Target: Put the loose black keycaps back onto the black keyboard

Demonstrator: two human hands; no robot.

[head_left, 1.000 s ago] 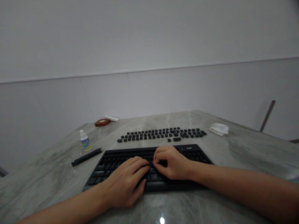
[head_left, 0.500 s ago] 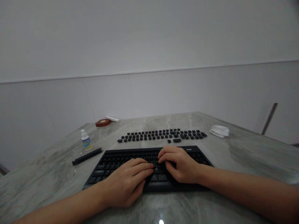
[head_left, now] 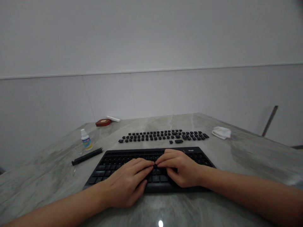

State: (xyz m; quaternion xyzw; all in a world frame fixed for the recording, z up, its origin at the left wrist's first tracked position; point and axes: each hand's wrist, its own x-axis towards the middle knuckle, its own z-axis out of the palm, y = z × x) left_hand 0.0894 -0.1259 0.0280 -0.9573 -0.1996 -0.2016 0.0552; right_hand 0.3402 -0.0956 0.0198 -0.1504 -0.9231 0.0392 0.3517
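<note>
A black keyboard (head_left: 113,171) lies flat on the marbled table. Parts of its upper rows look bare, while keycaps show in the rows nearer me. My left hand (head_left: 131,181) rests across its middle with fingers stretched out and the index fingertip down on the keys. From the other side my right hand (head_left: 181,167) reaches in, its fingers extended and its thumb apart below them. Both index fingertips nearly meet at one spot on the keyboard. Whatever lies beneath them is hidden. Beyond the keyboard, loose black keycaps (head_left: 155,137) are laid out in rows.
Left of the keyboard are a small spray bottle (head_left: 86,140) with a white cap and a black stick-like tool (head_left: 87,156). Farther back lie a reddish-brown case (head_left: 103,122) and a white strip (head_left: 113,119). A folded white cloth (head_left: 221,132) sits at the right. A wall (head_left: 151,91) stands behind the table.
My right hand has opened from a curled pinch, shifted right, then brought its fingertips back toward the left hand. My left fingertips moved slightly right along the keys.
</note>
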